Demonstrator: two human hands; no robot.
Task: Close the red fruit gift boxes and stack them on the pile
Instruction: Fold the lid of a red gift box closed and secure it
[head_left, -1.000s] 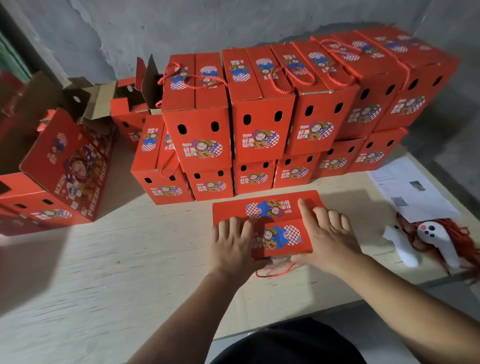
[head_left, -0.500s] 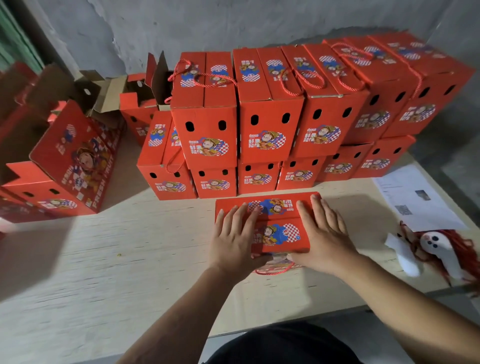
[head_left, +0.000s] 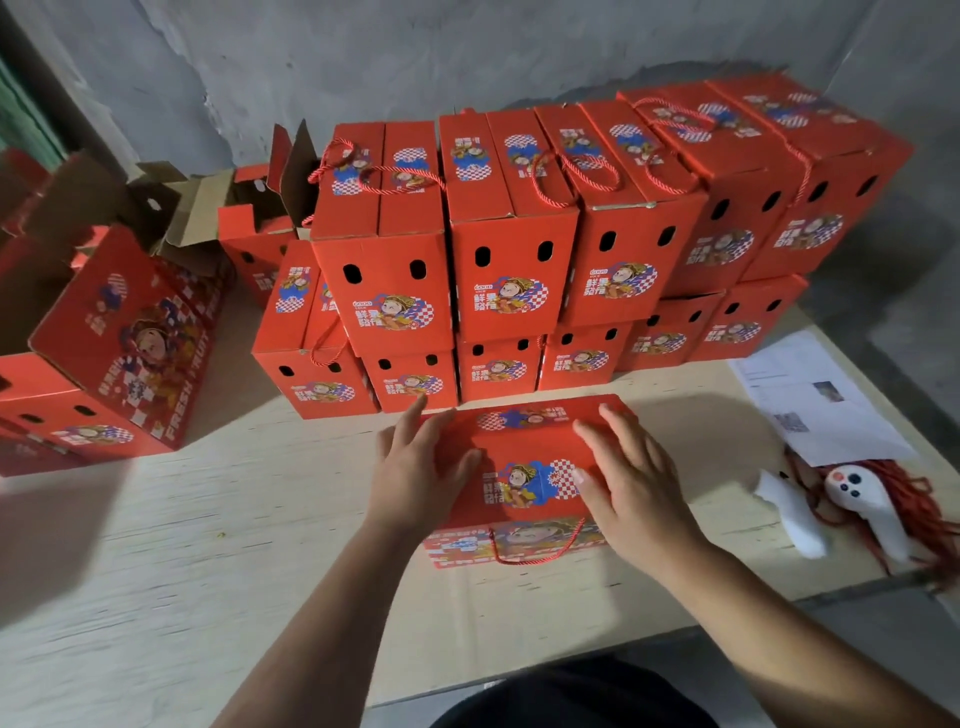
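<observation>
A red fruit gift box stands on the table in front of me, its top flaps folded down and a red rope handle hanging over its near side. My left hand lies flat on the left part of the top, fingers straight. On the right part rests my right hand, its fingers spread and straight. Just behind the box stands the pile of closed red boxes, two layers high along the wall.
Open red boxes with raised cardboard flaps stand at the left. A sheet of paper and a white controller on red cords lie at the right. The wooden table ends near my body.
Both hands have slid along the box top, pressing its flaps flat. The box's near side with its rope handle shows more now. The view has moved closer.
</observation>
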